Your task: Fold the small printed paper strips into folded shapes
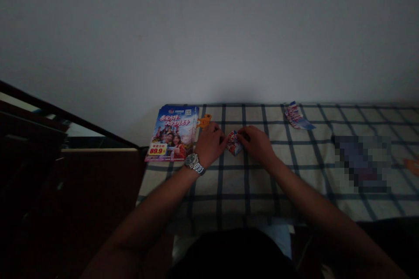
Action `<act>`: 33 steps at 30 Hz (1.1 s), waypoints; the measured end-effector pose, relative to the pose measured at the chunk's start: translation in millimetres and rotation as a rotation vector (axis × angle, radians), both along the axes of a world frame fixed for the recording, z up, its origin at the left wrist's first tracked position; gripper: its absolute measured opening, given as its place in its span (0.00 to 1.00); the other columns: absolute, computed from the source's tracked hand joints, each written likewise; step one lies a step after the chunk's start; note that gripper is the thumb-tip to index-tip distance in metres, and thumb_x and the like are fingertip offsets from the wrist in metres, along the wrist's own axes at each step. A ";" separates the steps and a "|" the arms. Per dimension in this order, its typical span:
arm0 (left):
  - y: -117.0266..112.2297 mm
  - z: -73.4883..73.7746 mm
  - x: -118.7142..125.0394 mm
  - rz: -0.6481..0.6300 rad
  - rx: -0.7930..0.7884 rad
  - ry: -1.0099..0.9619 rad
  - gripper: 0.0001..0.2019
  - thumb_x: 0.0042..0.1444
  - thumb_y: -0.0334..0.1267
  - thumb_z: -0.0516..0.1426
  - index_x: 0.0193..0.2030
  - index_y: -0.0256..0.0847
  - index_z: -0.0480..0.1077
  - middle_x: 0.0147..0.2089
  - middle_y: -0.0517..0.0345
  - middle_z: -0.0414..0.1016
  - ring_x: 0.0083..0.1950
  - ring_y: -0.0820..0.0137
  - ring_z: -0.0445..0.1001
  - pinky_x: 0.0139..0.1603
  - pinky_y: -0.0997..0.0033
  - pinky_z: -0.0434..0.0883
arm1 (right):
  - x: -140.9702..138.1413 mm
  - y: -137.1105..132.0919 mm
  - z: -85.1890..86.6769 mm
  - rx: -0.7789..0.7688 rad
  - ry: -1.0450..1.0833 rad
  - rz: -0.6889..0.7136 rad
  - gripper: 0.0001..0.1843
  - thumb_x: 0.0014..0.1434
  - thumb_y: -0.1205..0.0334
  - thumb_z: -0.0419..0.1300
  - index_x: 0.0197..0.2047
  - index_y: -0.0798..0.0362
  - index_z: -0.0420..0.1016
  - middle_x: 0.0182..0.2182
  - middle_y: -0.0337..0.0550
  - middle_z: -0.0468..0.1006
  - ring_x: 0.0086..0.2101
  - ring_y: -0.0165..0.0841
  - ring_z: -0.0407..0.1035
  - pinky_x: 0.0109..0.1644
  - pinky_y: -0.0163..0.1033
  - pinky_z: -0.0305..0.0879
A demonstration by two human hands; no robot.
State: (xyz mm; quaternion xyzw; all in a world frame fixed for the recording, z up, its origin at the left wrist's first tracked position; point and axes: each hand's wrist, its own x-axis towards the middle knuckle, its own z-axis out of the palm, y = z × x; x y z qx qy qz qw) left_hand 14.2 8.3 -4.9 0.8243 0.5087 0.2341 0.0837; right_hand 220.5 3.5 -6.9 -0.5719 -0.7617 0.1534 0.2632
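Note:
A small folded piece of printed paper (pixel 234 143) lies on the checked cloth (pixel 248 183) between both hands. My left hand (pixel 211 144), with a metal watch (pixel 195 163) on its wrist, pinches the paper's left edge with curled fingers. My right hand (pixel 257 143) presses and grips its right side, fingers closed over it. A stack of colourful flyers (pixel 172 133) lies just left of my left hand. An orange paper shape (pixel 204 120) peeks out beside the stack's top right corner.
Another folded printed paper (pixel 297 116) lies at the back of the cloth, right of my hands. A blurred dark patch (pixel 362 163) sits further right, with an orange scrap (pixel 411 166) beyond it. A white wall (pixel 209 30) rises behind; dark wooden furniture (pixel 65 174) stands left.

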 end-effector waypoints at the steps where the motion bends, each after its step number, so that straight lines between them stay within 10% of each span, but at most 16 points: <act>1: -0.4 0.1 0.8 0.011 0.008 0.007 0.16 0.66 0.47 0.56 0.32 0.38 0.72 0.46 0.48 0.67 0.46 0.60 0.70 0.49 0.56 0.70 | -0.5 -0.1 0.8 -0.007 -0.004 -0.001 0.05 0.65 0.61 0.61 0.41 0.50 0.79 0.33 0.42 0.76 0.32 0.35 0.70 0.36 0.39 0.62; 22: -0.3 3.7 4.5 0.048 0.017 -0.018 0.13 0.65 0.47 0.57 0.34 0.40 0.69 0.45 0.48 0.67 0.43 0.61 0.70 0.46 0.59 0.69 | -5.1 -0.5 3.0 -0.014 -0.103 0.033 0.17 0.68 0.59 0.57 0.58 0.48 0.77 0.43 0.48 0.75 0.42 0.39 0.72 0.46 0.41 0.66; 33: -4.0 3.9 2.8 0.031 0.020 -0.019 0.11 0.66 0.46 0.56 0.44 0.41 0.72 0.48 0.48 0.69 0.47 0.59 0.71 0.48 0.58 0.70 | -6.4 2.5 0.5 0.051 0.008 0.067 0.13 0.61 0.61 0.64 0.50 0.52 0.75 0.43 0.50 0.77 0.46 0.44 0.70 0.51 0.48 0.66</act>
